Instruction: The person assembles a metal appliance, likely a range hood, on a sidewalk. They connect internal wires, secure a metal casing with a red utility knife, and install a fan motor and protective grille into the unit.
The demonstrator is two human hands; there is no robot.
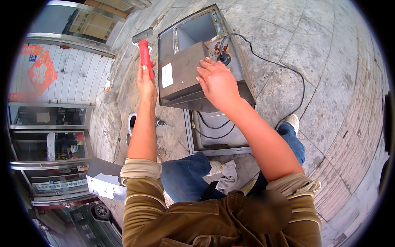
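A red-handled scraper [145, 57] with a wide grey blade is upright in my left hand [147, 82], whose fingers close around the lower handle. It is just left of a worn metal appliance housing [247, 86] with an open compartment, rust patches and a brown box-shaped cover [185, 66] bearing a white label. My right hand [218, 80] lies over the cover's right side with its fingers extended, holding nothing that I can see. Close above its fingers, a black cable fitting [224, 59] sits on the housing; part of the cover is hidden beneath the hand.
A black cable [302, 78] loops across the paving on the right. Below the housing lies a shallow metal panel [222, 142] with wires. A white cloth [228, 175] is by my feet, and a small blue-and-black tool [160, 123] is left of the panel. Shopfront windows [49, 146] line the left.
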